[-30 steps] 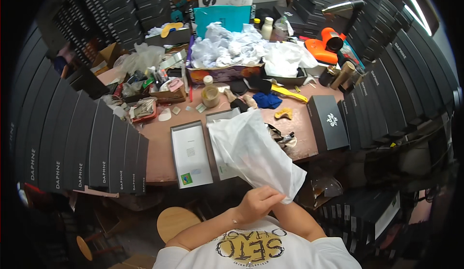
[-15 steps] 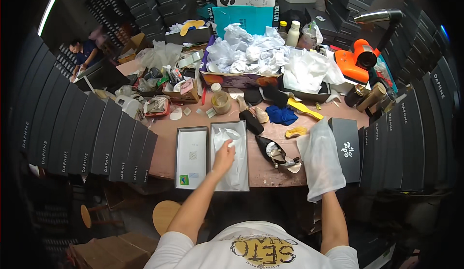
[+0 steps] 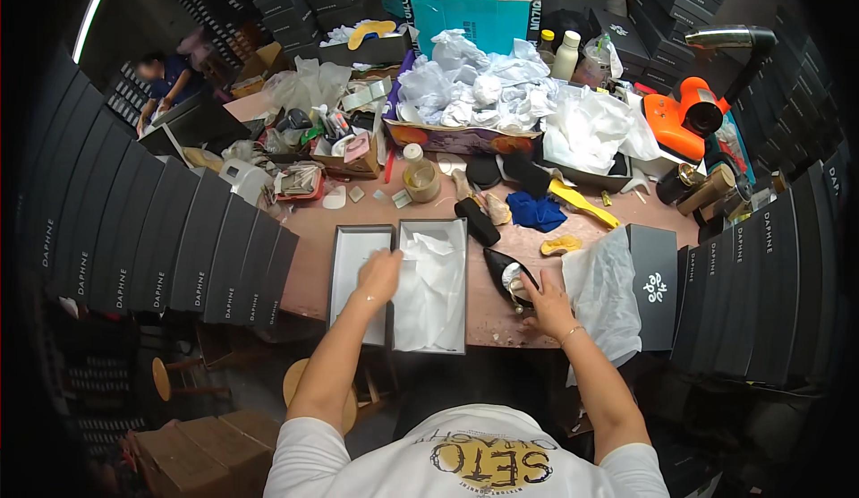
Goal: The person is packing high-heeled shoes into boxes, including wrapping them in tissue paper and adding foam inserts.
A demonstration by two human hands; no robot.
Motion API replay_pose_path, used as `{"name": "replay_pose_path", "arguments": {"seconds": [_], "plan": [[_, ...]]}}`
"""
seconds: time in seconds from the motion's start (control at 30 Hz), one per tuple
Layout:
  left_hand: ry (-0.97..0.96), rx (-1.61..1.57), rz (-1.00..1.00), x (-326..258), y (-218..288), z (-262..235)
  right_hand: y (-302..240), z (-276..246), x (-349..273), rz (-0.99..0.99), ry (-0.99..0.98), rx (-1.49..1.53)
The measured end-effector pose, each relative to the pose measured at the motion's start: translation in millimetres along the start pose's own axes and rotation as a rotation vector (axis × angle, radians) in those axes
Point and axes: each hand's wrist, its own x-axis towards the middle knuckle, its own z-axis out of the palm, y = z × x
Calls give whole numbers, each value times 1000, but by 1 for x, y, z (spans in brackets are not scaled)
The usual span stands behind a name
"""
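In front of me lies an open shoe box, its base (image 3: 464, 319) lined with white tissue paper (image 3: 431, 297) and its grey lid (image 3: 353, 270) beside it on the left. My left hand (image 3: 379, 276) is closed at the tissue's left edge, over the side where lid and base meet; its fingertips are partly hidden. To the right of the box, a black pointed shoe (image 3: 500, 265) with white stuffing and a pearl-like ornament lies on the table. My right hand (image 3: 549, 308) grips its rear part, which the hand partly covers. A translucent white bag (image 3: 601, 297) lies right of that hand.
A dark closed box (image 3: 653, 274) stands at the right, with rows of shoe boxes (image 3: 170, 247) on both sides. Beyond the shoe are a yellow-handled brush (image 3: 582, 203), blue cloth (image 3: 535, 212), yellow sponge (image 3: 561, 245) and glue jar (image 3: 420, 180). Crumpled paper (image 3: 474, 86) fills a carton behind.
My right hand has come out of the translucent bag and moved left onto the shoe. The left hand has shifted left from the box's middle, and the tissue now lies spread wider.
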Motion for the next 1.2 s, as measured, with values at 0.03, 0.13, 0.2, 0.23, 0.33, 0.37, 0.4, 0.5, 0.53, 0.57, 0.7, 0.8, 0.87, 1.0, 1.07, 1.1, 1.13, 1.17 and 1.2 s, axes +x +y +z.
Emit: {"name": "replay_pose_path", "arguments": {"seconds": [0.03, 0.13, 0.2, 0.23, 0.33, 0.37, 0.4, 0.5, 0.53, 0.57, 0.7, 0.8, 0.87, 1.0, 1.07, 1.1, 1.13, 1.17, 1.2], "plan": [[220, 86, 98, -8, -9, -19, 4, 10, 6, -33, -98, -74], [240, -353, 137, -27, 33, -47, 0, 11, 16, 62, -260, -35], [39, -634, 153, -22, 64, -20, -7, 20, 8, 73, -199, -28], [-47, -666, 163, -8, 62, 7, -11, 23, 6, 72, -158, -29], [-136, -364, -70, 34, 29, 82, -19, 45, -10, 107, 6, 339], [-104, -393, -41, 39, 26, 101, -27, 48, -18, 103, 71, 474], [-75, -416, -8, 38, 25, 115, -36, 45, -26, 138, 62, 546], [-130, -486, 29, 38, 38, 123, -58, 37, -52, 281, 61, 778], [-184, -497, 10, 38, 43, 124, -63, 37, -61, 309, 96, 821], [-221, -498, -12, 41, 44, 119, -67, 36, -65, 320, 141, 867], [-224, -610, 80, 34, 28, 118, -65, 28, -77, 350, 229, 943], [-395, -408, 126, 43, 25, 101, -67, 3, -74, 378, 179, 973], [-361, -400, 216, 50, 6, 75, -68, -1, -73, 347, 194, 1004], [233, -235, 272, 40, -5, -67, -80, -35, -79, 325, 226, 1371], [268, -214, 438, 19, 29, -136, -93, -68, -87, 288, 302, 1603], [212, -211, 522, 10, 43, -145, -97, -82, -87, 217, 324, 1639], [39, -337, 591, 6, 49, -138, -104, -98, -85, 147, 349, 1675], [-174, -461, 561, 3, 53, -127, -110, -115, -86, 75, 378, 1703], [-382, -573, 508, -3, 49, -114, -120, -128, -82, 67, 408, 1652]]}}
